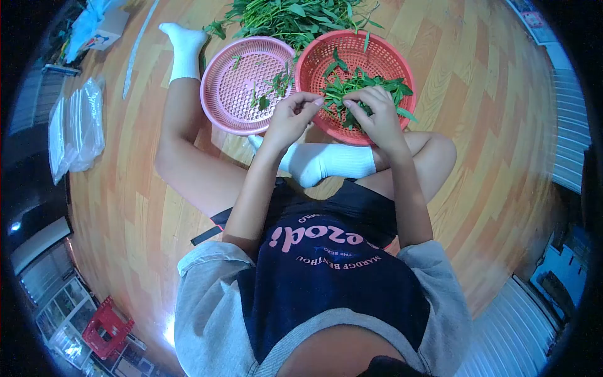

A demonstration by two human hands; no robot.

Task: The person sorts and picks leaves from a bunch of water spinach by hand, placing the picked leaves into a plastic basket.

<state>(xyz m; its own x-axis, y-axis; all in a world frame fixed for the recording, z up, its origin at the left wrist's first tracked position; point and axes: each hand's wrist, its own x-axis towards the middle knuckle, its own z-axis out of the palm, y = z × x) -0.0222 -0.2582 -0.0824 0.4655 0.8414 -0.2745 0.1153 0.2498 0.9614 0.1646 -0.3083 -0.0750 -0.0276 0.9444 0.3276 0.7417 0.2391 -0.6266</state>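
My left hand [293, 119] is closed in a pinch at the near left rim of the red basket [407, 78]; whatever is between its fingertips is too small to make out. Over the same basket, my right hand [377, 117] has thumb and fingers pressed together on leafy green stems, partly hidden by the hand. A pile of picked leafy greens [357, 81] lies in the red basket beneath both hands. Left of it, touching, stands a pink basket [210, 94] with a few short stems and leaves [279, 81] inside.
A large heap of long-stemmed greens [289, 17] lies on the wooden floor [125, 207] behind the baskets. Clear plastic bags [78, 129] and a white box [108, 30] are at the left. A red stool [107, 327] stands lower left. My legs flank the baskets.
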